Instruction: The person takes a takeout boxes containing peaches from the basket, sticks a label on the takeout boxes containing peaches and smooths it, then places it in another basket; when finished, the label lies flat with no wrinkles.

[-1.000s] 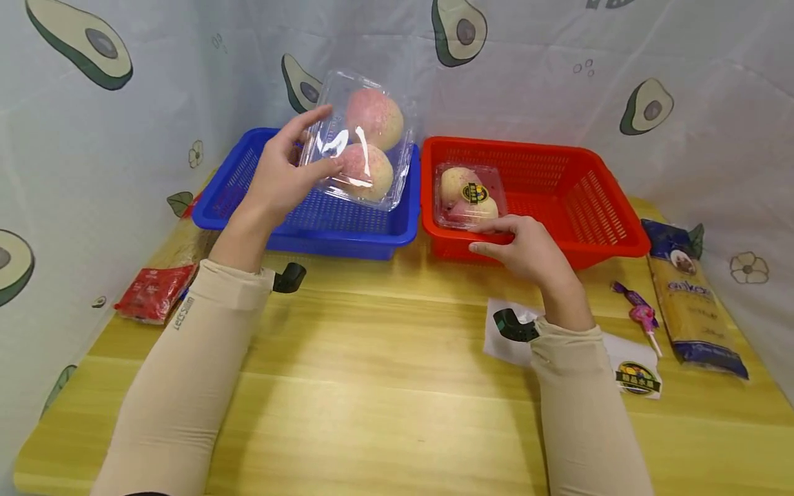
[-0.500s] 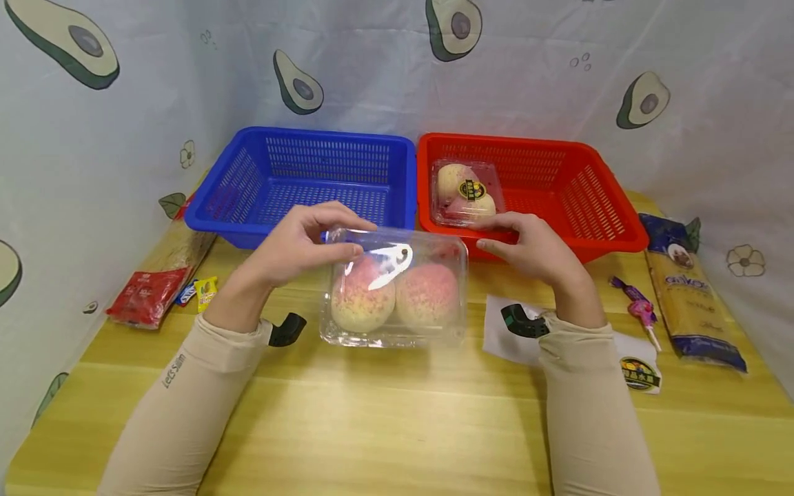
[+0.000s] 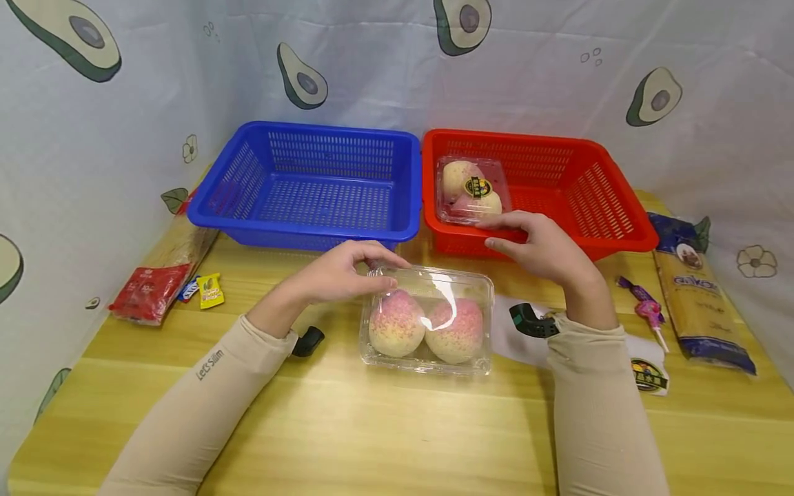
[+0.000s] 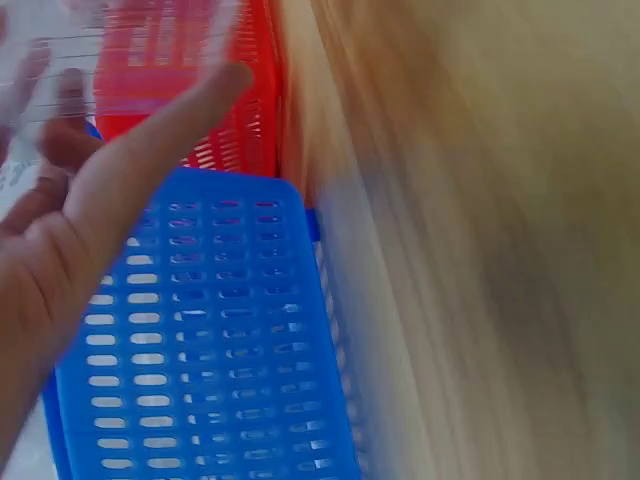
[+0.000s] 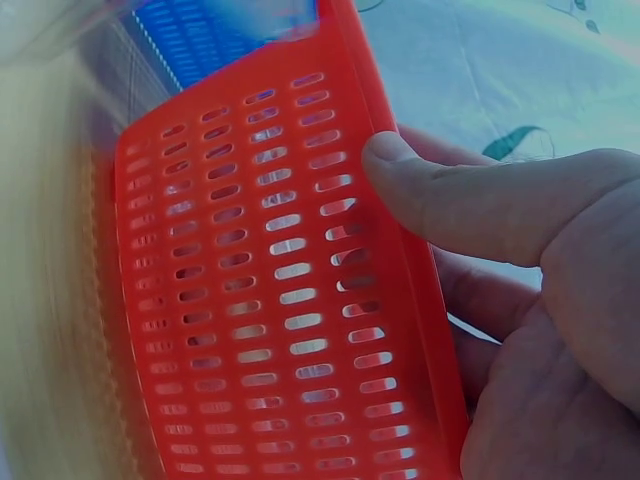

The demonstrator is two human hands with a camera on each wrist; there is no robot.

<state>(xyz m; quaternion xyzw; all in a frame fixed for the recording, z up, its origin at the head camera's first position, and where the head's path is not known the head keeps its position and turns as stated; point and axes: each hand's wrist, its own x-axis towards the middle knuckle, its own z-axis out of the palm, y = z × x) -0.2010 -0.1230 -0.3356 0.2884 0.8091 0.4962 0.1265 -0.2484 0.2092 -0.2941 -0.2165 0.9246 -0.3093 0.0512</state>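
1. The clear peach box [image 3: 428,320], over the blue basket [image 3: 310,182] a second ago, is now sitting on the table [image 3: 372,427].
2. The left hand [image 3: 338,272] is pinching its rear corner.
3. The right hand [image 3: 540,244] is gripping the red basket [image 3: 611,207] rim.

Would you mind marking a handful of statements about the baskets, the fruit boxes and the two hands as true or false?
1. The clear box of two peaches sits on the wooden table, in front of the baskets. True.
2. The blue basket holds a fruit box. False: nothing shows inside it; the second, labelled fruit box lies in the red basket.
3. The right hand grips the red basket's near rim. True: the right wrist view shows the thumb on its outer wall and fingers behind the rim.
4. The left hand rests flat on the table, away from the box. False: its fingers touch the clear box's top left edge.
5. A lollipop lies inside the red basket. False: it lies on the table to the right.
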